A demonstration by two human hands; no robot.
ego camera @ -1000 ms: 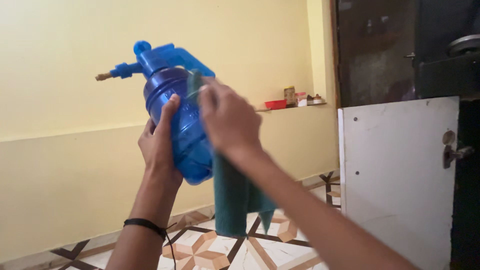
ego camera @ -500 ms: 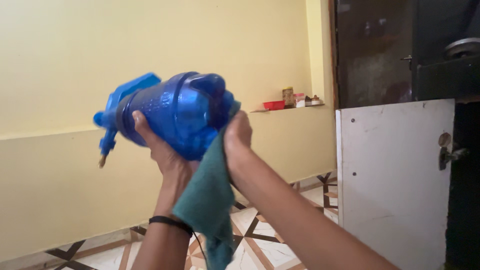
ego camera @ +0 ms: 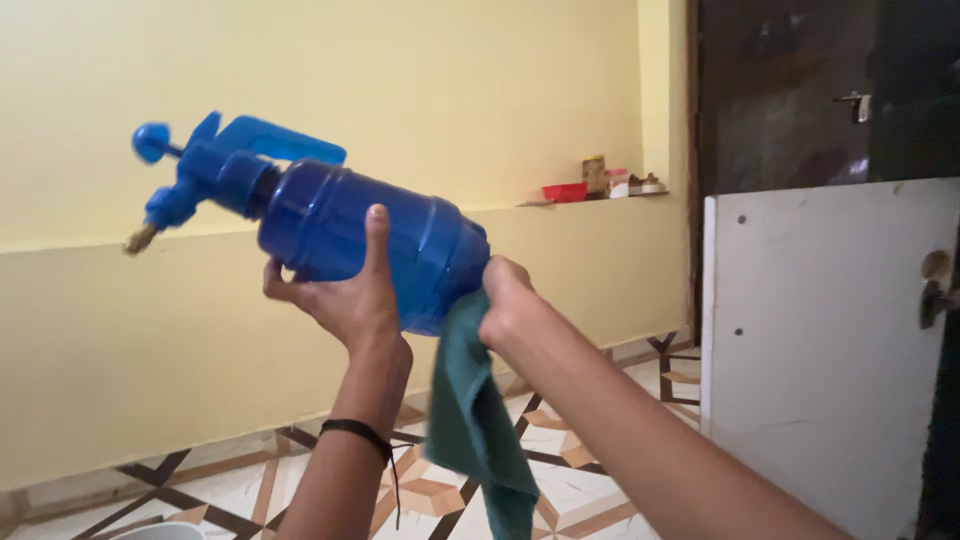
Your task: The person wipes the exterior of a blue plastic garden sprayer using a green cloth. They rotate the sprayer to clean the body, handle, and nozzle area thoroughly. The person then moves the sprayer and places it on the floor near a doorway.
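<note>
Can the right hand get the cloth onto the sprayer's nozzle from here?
Probably not without regripping. The right hand presses the cloth at the bottle base; the nozzle is at the far end, past the left hand.

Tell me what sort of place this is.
Probably a room in a home, maybe a utility corner. A patterned tile floor meets a plain yellow wall, whose ledge holds a red bowl and small containers. A white door stands at the right.
</note>
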